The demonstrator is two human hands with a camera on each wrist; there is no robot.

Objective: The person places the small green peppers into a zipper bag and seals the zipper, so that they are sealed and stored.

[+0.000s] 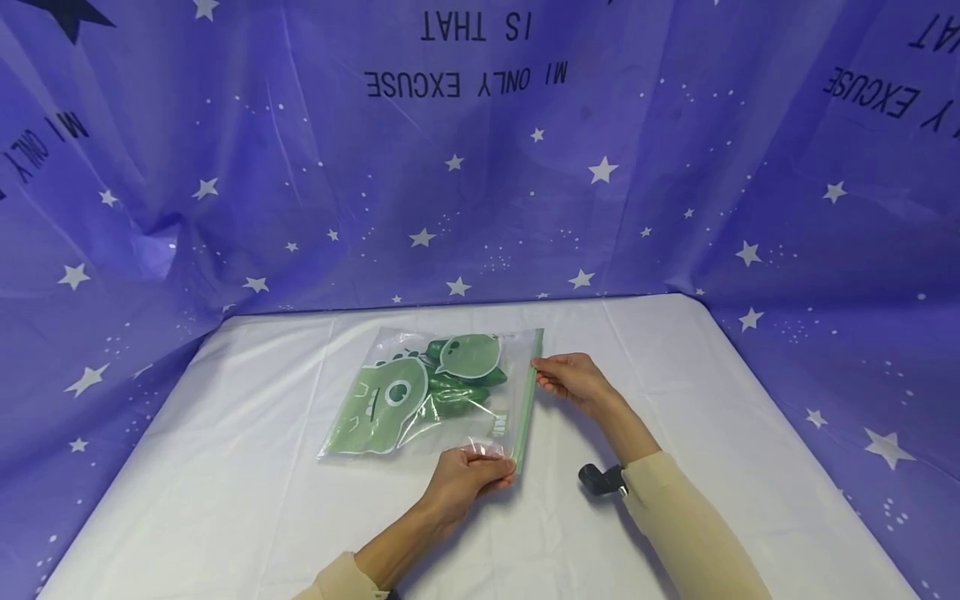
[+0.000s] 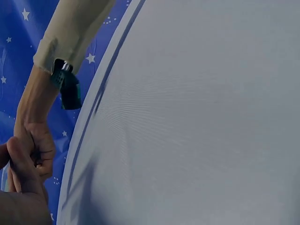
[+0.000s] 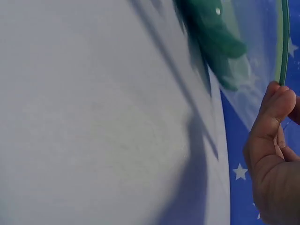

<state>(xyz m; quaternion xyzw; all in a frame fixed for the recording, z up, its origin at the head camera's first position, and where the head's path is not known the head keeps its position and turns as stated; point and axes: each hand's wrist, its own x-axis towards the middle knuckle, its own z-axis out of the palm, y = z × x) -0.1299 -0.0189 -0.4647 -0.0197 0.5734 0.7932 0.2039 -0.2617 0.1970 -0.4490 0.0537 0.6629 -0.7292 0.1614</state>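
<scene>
A clear zip bag [image 1: 390, 417] with a green cartoon dinosaur print lies over the white table, its green zip edge [image 1: 528, 417] toward the right. Through the plastic show shiny dark green, elongated things [image 1: 457, 398] that look like green peppers; their rounded ends [image 3: 218, 42] appear in the right wrist view. My left hand [image 1: 468, 483] pinches the near corner of the bag at the zip end. Farther up that edge, my right hand [image 1: 573, 379] pinches the zip strip between thumb and fingers. In the left wrist view, the left fingers [image 2: 23, 164] overlap the right hand [image 2: 40, 145].
White cloth covers the table [image 1: 187, 500]. A purple-blue curtain [image 1: 495, 208] with stars and lettering stands behind and along both sides. A black device [image 1: 600, 480] sticks out from the right sleeve's cuff.
</scene>
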